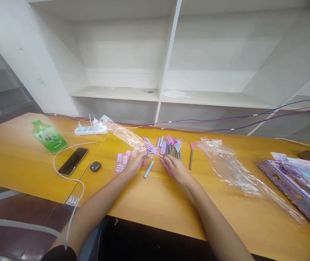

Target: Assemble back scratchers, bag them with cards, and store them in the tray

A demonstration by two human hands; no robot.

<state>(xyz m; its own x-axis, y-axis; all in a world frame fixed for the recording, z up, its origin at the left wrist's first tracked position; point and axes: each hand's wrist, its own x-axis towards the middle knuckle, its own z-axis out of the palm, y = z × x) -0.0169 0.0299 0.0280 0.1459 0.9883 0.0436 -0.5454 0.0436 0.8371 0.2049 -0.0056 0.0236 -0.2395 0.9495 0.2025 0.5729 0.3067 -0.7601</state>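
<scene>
My right hand [176, 167] is closed around the metal stem of a small back scratcher with a purple hand-shaped head [151, 149]. That head points left, toward the fingers of my left hand [135, 162], which pinch the near end of a long clear plastic bag [129, 136]. Whether the head is inside the bag is hard to see. Behind my right hand lies a bunch of back scratchers [173, 145] with pink, purple and blue heads. A single pink-headed back scratcher [191, 156] is to their right. Between my forearms rests a blue tube [149, 169], and a pink tube [166, 167] is partly hidden by my right hand.
Pink printed cards [121, 163] lie beside my left hand. Farther left are a black case [95, 166], a phone [73, 161], a green bottle [49, 136] and a power strip [91, 130] with a white cable. Clear bags [236, 174] and purple packages [296, 185] occupy the right.
</scene>
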